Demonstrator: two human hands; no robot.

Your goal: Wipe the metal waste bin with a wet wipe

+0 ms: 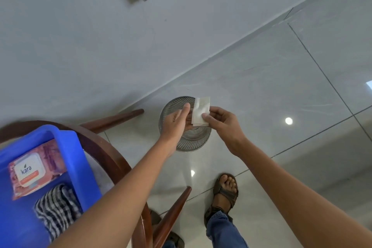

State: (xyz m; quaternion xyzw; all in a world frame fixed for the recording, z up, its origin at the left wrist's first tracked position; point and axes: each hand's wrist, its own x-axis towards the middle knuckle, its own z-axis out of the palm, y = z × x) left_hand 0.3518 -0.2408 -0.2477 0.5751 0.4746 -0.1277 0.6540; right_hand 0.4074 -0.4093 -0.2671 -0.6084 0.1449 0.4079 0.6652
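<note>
A round perforated metal waste bin (192,143) stands on the tiled floor near the wall, seen from above. Over its mouth I hold a folded white wet wipe (200,110). My right hand (221,125) pinches the wipe's lower right edge with thumb and fingers. My left hand (177,123) touches its left edge with the fingertips. Both hands are above the bin and hide much of its inside.
A round wooden table (112,157) with slanted legs is at the lower left. On it sits a blue plastic tray (84,167) holding a pack of wet wipes (34,171) and a checked cloth (58,205). My sandalled foot (225,193) stands below the bin.
</note>
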